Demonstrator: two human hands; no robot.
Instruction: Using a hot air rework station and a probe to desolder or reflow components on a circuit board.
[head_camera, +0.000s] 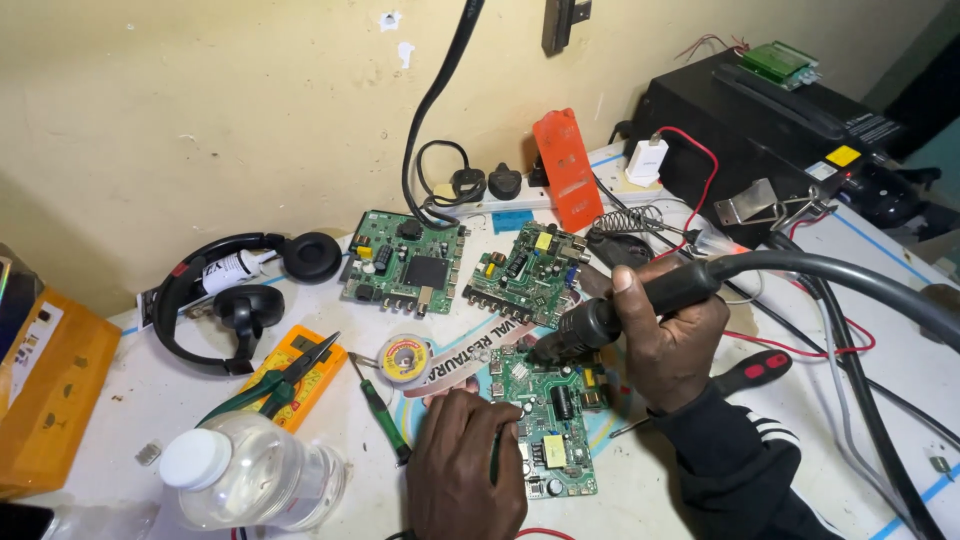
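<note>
small green circuit board (552, 422) lying flat on a white worktable (120, 400), near the front edge, just right of centre. left hand (468, 468) resting on the board's left side, fingers curled down against it, pinning it in place; whether anything is pinched under the fingers cannot be told. right hand (668, 340) above and to the right, wrapped tightly round the dark handle of a hot-air tool (600, 320), nozzle tilted down toward the top of the board, thick grey hose (850, 275) running off to the right. whether the nozzle touches the board cannot be told.

just behind the board, two larger green circuit boards: middle board (525, 272) and left board (405, 262), lying side by side. round tin of solder paste (404, 357) left of the small board, lid off, pale yellowish paste inside. green-handled screwdriver (383, 415) beside the tin. yellow multimeter (292, 375) farther left with green-handled pliers (285, 375) lying across it. clear plastic bottle (250, 470) on its side at the front left, white cap on, contents not clear. black headphones (235, 290) at the left. red-and-black screwdriver (745, 373) to the right of the right hand. white power strip (520, 200) along the wall with black plugs in it and an orange case (567, 170) leaning there. large black box (770, 130) at the back right.
</note>
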